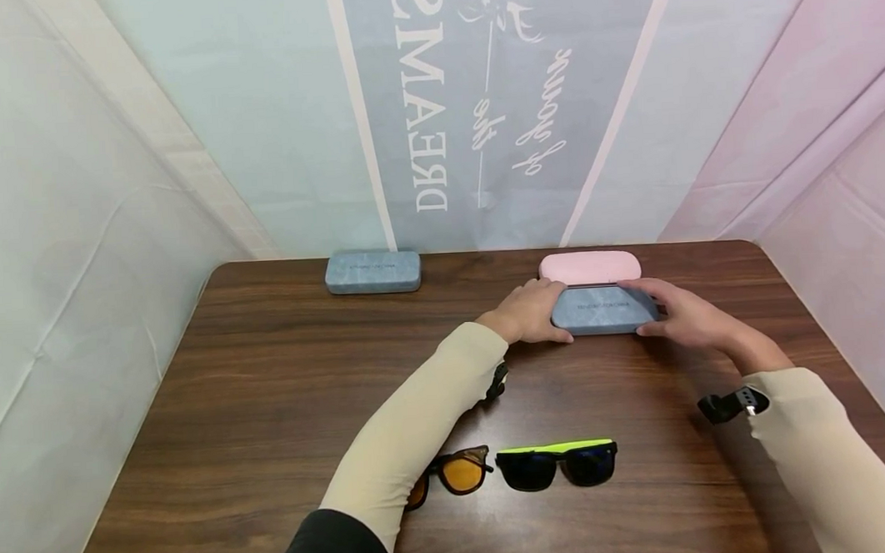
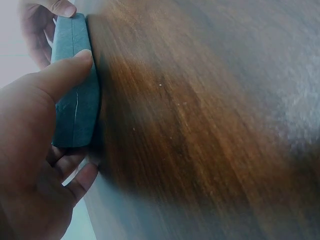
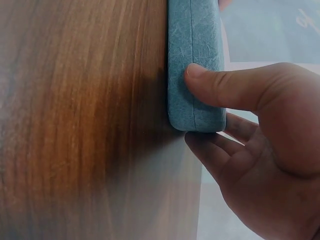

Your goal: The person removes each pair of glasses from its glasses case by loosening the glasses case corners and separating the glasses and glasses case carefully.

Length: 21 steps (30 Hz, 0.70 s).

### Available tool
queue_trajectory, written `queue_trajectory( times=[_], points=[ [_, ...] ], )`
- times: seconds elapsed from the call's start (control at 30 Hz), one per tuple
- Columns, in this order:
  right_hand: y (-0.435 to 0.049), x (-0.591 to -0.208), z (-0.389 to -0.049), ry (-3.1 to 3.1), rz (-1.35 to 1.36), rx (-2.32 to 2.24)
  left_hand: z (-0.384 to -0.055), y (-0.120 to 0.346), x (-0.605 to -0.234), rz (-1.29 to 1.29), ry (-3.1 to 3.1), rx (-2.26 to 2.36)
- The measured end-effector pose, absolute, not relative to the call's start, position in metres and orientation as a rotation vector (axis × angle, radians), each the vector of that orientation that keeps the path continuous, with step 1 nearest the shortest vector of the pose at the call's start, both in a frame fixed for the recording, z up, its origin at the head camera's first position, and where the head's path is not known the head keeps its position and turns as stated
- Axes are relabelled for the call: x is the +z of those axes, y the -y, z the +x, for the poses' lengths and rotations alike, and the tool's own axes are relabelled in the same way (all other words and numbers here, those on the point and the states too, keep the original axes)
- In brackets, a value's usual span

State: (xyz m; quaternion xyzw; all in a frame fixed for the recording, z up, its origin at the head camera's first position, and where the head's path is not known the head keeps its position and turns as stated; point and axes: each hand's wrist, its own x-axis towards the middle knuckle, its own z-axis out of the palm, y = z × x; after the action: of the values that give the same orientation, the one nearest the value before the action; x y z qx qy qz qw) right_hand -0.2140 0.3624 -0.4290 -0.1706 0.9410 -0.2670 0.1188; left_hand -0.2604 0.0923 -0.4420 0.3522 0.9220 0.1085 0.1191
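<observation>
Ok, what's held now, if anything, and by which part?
The blue-grey, textured oblong case before the pink rounded case: left hand grips its left end, right hand its right end, thumbs on the front side.

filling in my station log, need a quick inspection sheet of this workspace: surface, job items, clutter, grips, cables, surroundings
Surface: dark wood-grain table; a few pale specks in the left wrist view.
Job's things: held blue-grey case, closed; pink case just behind it.
Clutter: second blue-grey case, back left; amber-lensed glasses, partly hidden by the left sleeve; dark sunglasses beside them.
Grips: left grip holds the case's left end, right grip its right end.
Cables: nothing seen.
Surroundings: printed backdrop behind; pale sheeting at both sides.
</observation>
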Motion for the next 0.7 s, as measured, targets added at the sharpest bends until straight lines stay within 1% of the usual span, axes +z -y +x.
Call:
queue_trajectory(
  times=[0.43, 0.7],
  points=[
    [-0.3645, -0.432, -0.2161, -2.733, -0.452, -0.796, -0.2624, -0.094, -0.449, 1.037, -2.722, 0.281],
    [-0.3664, -0.4313, -0.2164, -2.724, -0.45, -0.811, -0.259, -0.0972, -0.4464, 1.03, -2.735, 0.239]
  ],
)
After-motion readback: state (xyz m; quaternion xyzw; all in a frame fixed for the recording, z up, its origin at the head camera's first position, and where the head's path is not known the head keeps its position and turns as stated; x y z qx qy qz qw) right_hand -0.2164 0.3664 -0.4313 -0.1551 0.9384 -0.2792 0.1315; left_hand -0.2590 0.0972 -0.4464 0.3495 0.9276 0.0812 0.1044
